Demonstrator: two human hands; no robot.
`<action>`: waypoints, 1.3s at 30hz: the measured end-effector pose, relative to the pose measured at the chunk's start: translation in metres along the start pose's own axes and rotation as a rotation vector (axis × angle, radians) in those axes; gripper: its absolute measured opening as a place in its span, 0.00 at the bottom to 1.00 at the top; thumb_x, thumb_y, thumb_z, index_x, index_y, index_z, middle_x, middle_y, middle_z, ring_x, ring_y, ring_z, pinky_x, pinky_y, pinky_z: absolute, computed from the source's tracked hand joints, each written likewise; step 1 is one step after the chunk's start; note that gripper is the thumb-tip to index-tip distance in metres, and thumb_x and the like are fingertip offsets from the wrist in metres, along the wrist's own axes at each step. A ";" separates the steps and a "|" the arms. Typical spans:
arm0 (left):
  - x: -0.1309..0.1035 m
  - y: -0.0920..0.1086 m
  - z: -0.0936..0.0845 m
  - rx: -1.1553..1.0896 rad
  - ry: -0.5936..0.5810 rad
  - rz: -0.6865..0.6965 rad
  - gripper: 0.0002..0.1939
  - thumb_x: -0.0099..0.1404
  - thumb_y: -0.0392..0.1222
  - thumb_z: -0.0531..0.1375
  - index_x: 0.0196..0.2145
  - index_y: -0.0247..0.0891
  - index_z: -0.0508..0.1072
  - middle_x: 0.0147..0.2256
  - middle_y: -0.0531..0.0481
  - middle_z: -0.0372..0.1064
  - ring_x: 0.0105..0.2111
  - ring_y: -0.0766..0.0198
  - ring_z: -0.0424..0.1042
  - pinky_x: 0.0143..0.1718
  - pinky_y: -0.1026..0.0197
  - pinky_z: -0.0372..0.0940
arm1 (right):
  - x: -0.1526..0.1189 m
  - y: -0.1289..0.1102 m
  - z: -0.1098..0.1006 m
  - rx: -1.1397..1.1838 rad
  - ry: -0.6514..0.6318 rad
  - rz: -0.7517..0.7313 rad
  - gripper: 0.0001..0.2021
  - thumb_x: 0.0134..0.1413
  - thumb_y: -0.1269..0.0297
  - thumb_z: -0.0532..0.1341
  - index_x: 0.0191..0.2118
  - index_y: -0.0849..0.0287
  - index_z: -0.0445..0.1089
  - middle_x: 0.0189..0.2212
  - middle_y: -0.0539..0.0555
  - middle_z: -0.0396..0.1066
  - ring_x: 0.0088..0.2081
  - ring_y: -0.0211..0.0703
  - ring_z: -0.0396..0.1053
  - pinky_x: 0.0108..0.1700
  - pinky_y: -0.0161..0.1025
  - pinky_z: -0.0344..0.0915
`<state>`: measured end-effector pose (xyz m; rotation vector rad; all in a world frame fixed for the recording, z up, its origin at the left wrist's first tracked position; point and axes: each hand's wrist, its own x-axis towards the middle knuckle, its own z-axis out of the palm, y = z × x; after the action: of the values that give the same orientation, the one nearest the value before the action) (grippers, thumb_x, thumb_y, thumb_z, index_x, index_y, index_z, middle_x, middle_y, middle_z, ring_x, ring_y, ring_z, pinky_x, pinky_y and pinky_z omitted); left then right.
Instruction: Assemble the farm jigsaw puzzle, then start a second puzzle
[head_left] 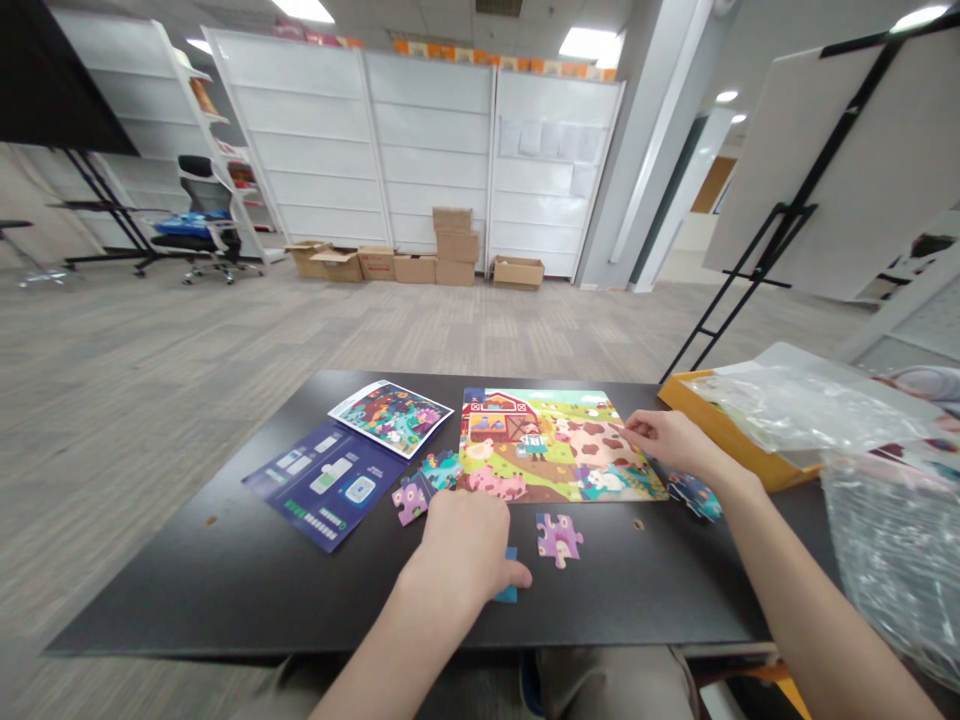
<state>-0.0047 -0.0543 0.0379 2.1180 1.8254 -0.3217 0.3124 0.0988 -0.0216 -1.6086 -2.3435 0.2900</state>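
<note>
My left hand (469, 545) is seen from its back, low over the table. Its thumb lies across a blue puzzle piece (508, 592), while the other fingers are mostly hidden. To its right lies a purple puzzle piece (558, 540); to its left, another purple piece (410, 500) and a teal piece (441, 470) lie close together. My right hand (664, 438) has its fingers curled together at the right edge of a farm picture (540, 445) with a barn, a cow and a pig. Below that wrist rest dark blue puzzle pieces (694, 497).
A printed picture card (394, 415) overlaps a dark blue leaflet (322, 485) at the left of the black table (225, 580). On the right stand a yellow box (679, 390) with clear plastic and a crumpled plastic bag (892, 560). Cardboard boxes (455, 245) line the back shelves.
</note>
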 end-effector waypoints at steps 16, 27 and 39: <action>0.011 -0.108 -0.004 -0.049 0.034 -0.192 0.34 0.50 0.49 0.67 0.55 0.41 0.68 0.52 0.39 0.75 0.49 0.42 0.76 0.42 0.52 0.67 | 0.001 0.005 0.005 0.002 -0.005 0.005 0.16 0.59 0.48 0.59 0.32 0.54 0.75 0.28 0.54 0.79 0.30 0.45 0.75 0.30 0.37 0.65; -0.002 -0.117 -0.005 -0.105 0.076 -0.185 0.29 0.51 0.56 0.67 0.48 0.41 0.71 0.45 0.43 0.78 0.44 0.47 0.77 0.36 0.56 0.66 | 0.002 0.004 0.004 0.000 -0.065 0.021 0.16 0.57 0.47 0.60 0.32 0.54 0.76 0.30 0.54 0.81 0.31 0.47 0.76 0.29 0.37 0.65; -0.004 -0.101 0.003 -0.009 0.031 -0.231 0.25 0.49 0.42 0.69 0.46 0.37 0.73 0.47 0.36 0.76 0.47 0.43 0.77 0.43 0.53 0.68 | 0.001 0.002 0.004 -0.011 -0.069 0.021 0.19 0.55 0.42 0.61 0.31 0.53 0.76 0.30 0.54 0.81 0.32 0.48 0.77 0.30 0.37 0.66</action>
<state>-0.1051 -0.0463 0.0267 1.9180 2.0897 -0.3354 0.3120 0.1006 -0.0260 -1.6538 -2.3842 0.3433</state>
